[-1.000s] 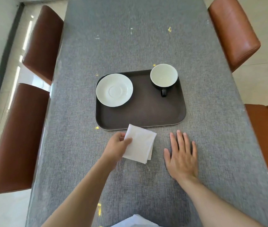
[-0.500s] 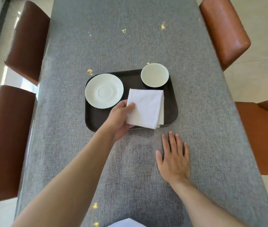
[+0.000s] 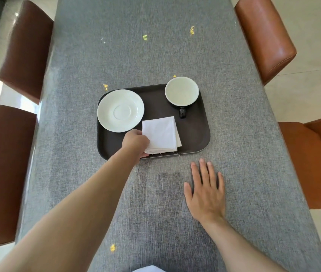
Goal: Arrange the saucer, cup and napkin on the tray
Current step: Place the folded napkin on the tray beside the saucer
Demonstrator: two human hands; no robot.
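Fingers: left hand (image 3: 136, 143) pinches the folded white cloth napkin (image 3: 160, 135); right hand (image 3: 206, 191) flat, fingers spread.
Napkin: on the dark rectangular tray (image 3: 195, 132), beside the white saucer (image 3: 120, 110).
Surface: grey woven tablecloth (image 3: 136, 55), brown leather chairs (image 3: 263, 36) alongside.

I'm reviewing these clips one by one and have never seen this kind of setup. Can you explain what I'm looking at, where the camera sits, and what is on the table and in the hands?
There is no machine: a person works bare-handed, filmed by a wide-angle camera worn on the head, looking down. On the grey cloth-covered table lies a dark brown rectangular tray. It carries a round white saucer, a dark cup with a pale inside, handle toward the person, and a folded white napkin. The left hand grips the napkin's near corner. The right hand lies flat and empty on the table. Brown leather chairs stand along both sides.
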